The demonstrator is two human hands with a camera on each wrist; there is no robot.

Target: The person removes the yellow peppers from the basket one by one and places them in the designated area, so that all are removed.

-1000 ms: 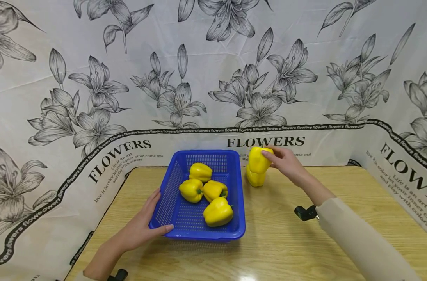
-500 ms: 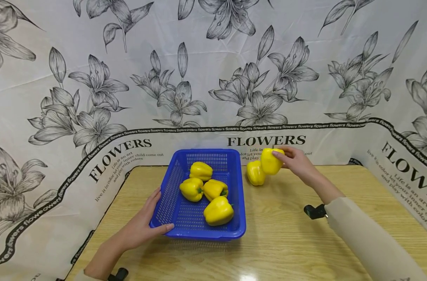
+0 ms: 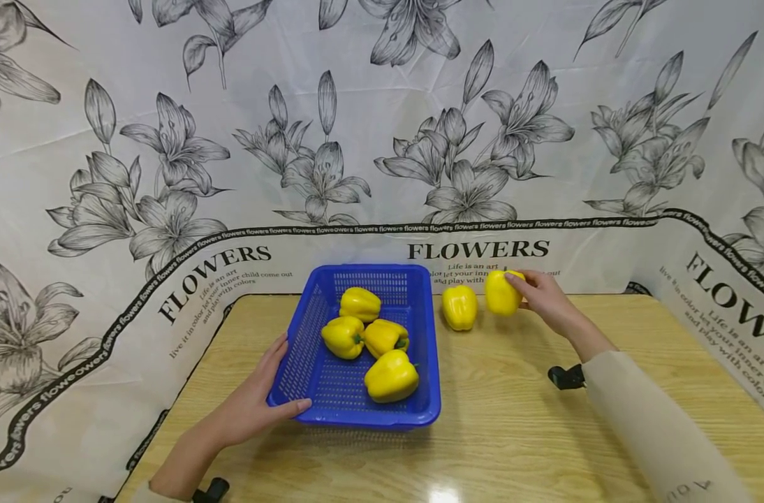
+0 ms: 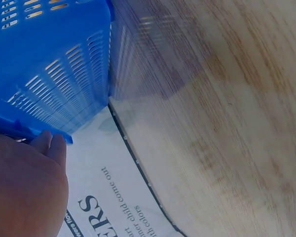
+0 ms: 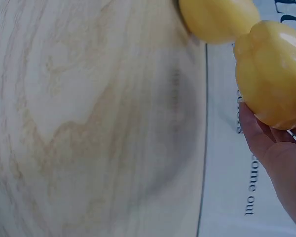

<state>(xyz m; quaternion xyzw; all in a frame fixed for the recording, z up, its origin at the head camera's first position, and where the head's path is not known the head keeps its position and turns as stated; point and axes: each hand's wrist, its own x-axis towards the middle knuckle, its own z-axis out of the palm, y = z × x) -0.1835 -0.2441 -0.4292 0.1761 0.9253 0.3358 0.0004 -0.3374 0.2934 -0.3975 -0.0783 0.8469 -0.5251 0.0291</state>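
My right hand [image 3: 548, 304] pinches a yellow bell pepper [image 3: 503, 293] near the back of the table, thumb at its front. In the right wrist view the same pepper [image 5: 274, 74] is held above the wood. Just left of it, a second yellow bell pepper [image 3: 460, 308] stands on the table beside the basket. My left hand [image 3: 250, 402] grips the blue plastic basket [image 3: 434, 349] at its near left corner, thumb over the rim. Inside the basket lie several yellow bell peppers [image 3: 391, 376]. The left wrist view shows fingers [image 4: 56, 148] hooked on the basket's edge.
The wooden table [image 3: 495, 440] runs back to a white cloth backdrop [image 3: 350, 251] printed with flowers and lettering. The cloth stands close behind the basket and the two outside peppers.
My right hand has carried its bell pepper to the right, from in front of the other pepper to a gap beside it, and slightly lower. The left hand keeps its hold on the basket.
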